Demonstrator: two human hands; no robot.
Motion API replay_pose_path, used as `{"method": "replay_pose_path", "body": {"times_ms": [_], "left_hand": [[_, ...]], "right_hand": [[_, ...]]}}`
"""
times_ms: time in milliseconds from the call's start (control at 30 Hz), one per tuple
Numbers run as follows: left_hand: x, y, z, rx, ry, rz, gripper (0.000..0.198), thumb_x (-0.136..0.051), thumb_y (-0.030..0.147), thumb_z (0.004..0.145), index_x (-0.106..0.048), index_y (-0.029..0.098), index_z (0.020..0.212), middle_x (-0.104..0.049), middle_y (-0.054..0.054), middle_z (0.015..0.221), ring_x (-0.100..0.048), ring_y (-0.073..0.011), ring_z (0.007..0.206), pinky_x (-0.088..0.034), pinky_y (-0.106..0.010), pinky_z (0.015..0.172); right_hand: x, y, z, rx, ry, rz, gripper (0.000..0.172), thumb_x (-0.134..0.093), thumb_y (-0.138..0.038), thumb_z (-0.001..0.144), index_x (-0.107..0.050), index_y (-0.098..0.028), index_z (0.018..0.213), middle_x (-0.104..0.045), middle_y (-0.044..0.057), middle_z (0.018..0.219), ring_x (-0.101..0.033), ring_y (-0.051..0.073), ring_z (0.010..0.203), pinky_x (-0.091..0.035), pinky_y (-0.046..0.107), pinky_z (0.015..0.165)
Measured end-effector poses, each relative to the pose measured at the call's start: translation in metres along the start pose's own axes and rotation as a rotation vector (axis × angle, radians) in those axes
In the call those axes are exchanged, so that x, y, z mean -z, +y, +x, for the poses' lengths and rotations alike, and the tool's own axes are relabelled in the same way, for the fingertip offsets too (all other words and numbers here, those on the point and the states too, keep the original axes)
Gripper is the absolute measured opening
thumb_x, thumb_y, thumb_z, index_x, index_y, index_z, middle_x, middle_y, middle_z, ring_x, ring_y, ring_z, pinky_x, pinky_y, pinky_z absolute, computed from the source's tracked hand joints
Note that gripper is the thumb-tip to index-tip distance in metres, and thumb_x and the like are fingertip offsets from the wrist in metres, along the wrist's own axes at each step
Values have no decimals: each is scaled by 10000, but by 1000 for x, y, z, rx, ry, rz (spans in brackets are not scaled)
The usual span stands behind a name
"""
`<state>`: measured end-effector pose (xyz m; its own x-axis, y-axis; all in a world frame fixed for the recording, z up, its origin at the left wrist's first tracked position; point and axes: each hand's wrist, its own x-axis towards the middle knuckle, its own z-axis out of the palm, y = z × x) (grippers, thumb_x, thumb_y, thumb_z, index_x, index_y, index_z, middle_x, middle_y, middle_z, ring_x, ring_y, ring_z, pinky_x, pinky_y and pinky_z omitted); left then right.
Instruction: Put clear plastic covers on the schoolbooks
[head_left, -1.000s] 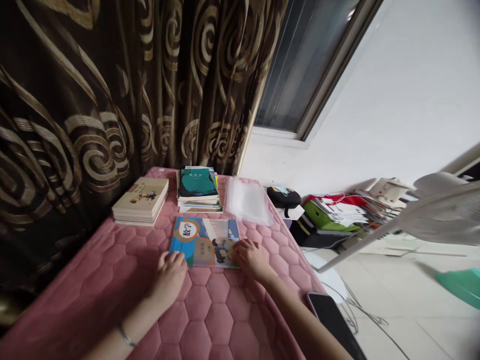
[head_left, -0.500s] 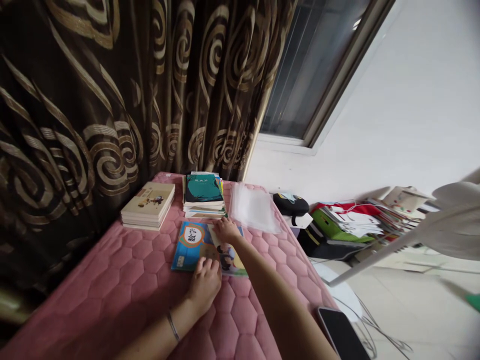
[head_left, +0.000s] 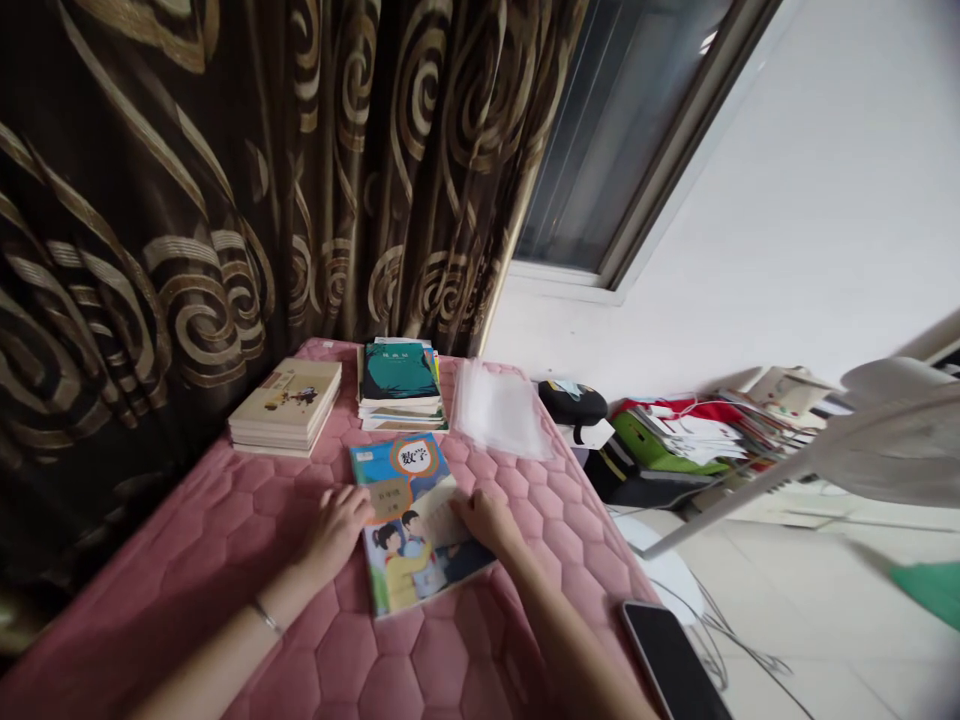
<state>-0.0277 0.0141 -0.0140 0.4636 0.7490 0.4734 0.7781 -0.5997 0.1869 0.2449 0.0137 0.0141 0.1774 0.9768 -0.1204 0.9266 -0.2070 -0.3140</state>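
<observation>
A blue mathematics textbook (head_left: 405, 570), its cover showing two cartoon children, lies nearly upright to my view on the pink quilted mattress (head_left: 277, 545). At its left edge, my left hand (head_left: 343, 520) has curled fingers against the cover. My right hand (head_left: 486, 518) grips the opposite edge, thumb and fingers closed on it. Beyond the textbook sits a stack of books topped by a teal cover (head_left: 401, 370). Left of that is a neat pile of beige booklets (head_left: 289, 405). Clear plastic sleeves (head_left: 499, 410) lie to the right of the teal-topped stack.
A smartphone (head_left: 671, 660) rests by the mattress's right edge. Past that edge stand a white fan (head_left: 750, 500) with cables on the floor, a black case (head_left: 574, 402) and a green bin (head_left: 645, 440) with papers. A patterned curtain (head_left: 330, 180) hangs behind.
The textbook has turned a quarter turn, so its title now reads upright. My left hand moved to its left edge, and my right hand came nearer along its right edge.
</observation>
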Motion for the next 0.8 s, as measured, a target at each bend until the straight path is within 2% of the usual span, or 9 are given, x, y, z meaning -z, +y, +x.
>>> {"method": "replay_pose_path", "body": {"times_ms": [67,133,267,333,467,600,800], "left_hand": [[-5,-17,11,125,24,-177,260,-486,30,808,-688,192,793,-644,-49,980,-596,-175,923,-481,-309,830],[-8,-30,25,295,-7,-314,269,-498,23,769,-703,196,783,-658,-41,947,-619,-162,899,-489,-285,829],[-13,-42,48,506,-101,-378,299,-521,15,724,-717,187,870,-715,-39,846,-667,-171,808,-502,-281,787],[-16,-39,53,581,-108,-348,288,-520,50,755,-697,168,950,-727,-60,830,-678,-192,775,-503,-296,751],[-21,-23,52,709,-127,-264,263,-508,130,835,-611,140,1077,-724,-132,927,-683,-241,876,-480,-323,771],[-20,-7,46,789,-135,-228,342,-492,101,832,-530,121,1172,-709,-172,945,-685,-276,890,-469,-339,746],[-17,-4,42,889,-80,-292,375,-463,125,872,-447,108,1247,-696,-168,1007,-679,-250,951,-486,-325,771]], "right_hand": [[-4,0,-15,-33,-9,13,387,-497,-486,905,-710,-163,924,-740,126,886,-695,253,852,-469,300,659],[-7,-2,-26,-50,3,15,387,-489,-492,910,-714,-181,857,-741,108,845,-696,237,839,-460,286,652],[-7,-8,-32,-65,39,8,368,-450,-443,940,-700,-186,858,-740,97,872,-693,218,860,-450,272,661],[-6,-10,-33,-68,50,10,326,-464,-424,938,-685,-188,904,-739,99,901,-693,223,866,-450,278,668],[-2,-15,-34,-86,47,36,282,-497,-417,927,-668,-196,889,-739,104,886,-697,239,857,-447,286,662],[-3,-19,-37,-84,50,65,252,-495,-373,933,-651,-184,875,-737,116,911,-695,238,873,-445,282,665],[-6,-11,-33,-108,95,198,246,-477,-375,937,-614,-172,925,-734,102,897,-698,219,853,-439,262,649]]}}
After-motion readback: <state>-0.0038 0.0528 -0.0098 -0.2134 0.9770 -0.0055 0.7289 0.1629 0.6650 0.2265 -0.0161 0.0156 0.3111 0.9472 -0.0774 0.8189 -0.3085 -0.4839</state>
